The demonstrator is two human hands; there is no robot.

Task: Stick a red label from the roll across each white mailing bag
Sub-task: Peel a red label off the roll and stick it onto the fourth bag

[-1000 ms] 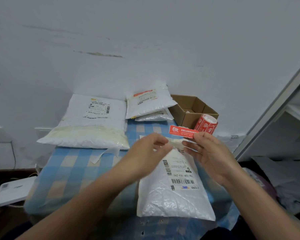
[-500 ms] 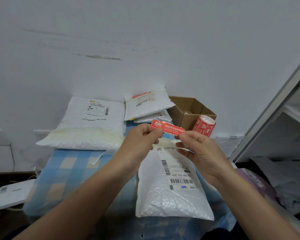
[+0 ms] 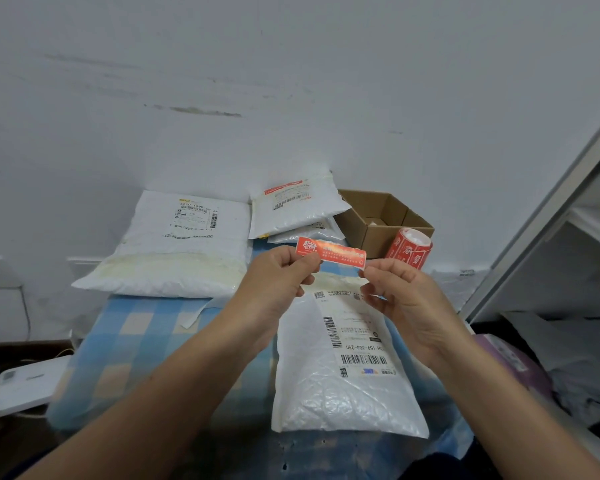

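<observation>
My left hand (image 3: pixel 278 282) pinches the red label (image 3: pixel 336 253) at its left end. My right hand (image 3: pixel 406 303) pinches the right corner, above the near mailing bag (image 3: pixel 343 386).

Light: dim, even, cool grey; its source is not seen.
Shadows: soft and thin under far bag (image 3: pixel 174 271); lower corners dark.
Glare: pale sheen across label (image 3: pixel 340 252); small glints on crinkled near bag (image 3: pixel 347 396).
Focus: near bag's barcodes crisp; label's small print blurred; far bag's print soft.
Distortion: wide-angle; shelf (image 3: pixel 551 216) slants at right edge.
Noise: wall (image 3: pixel 291 81) faintly mottled.
</observation>
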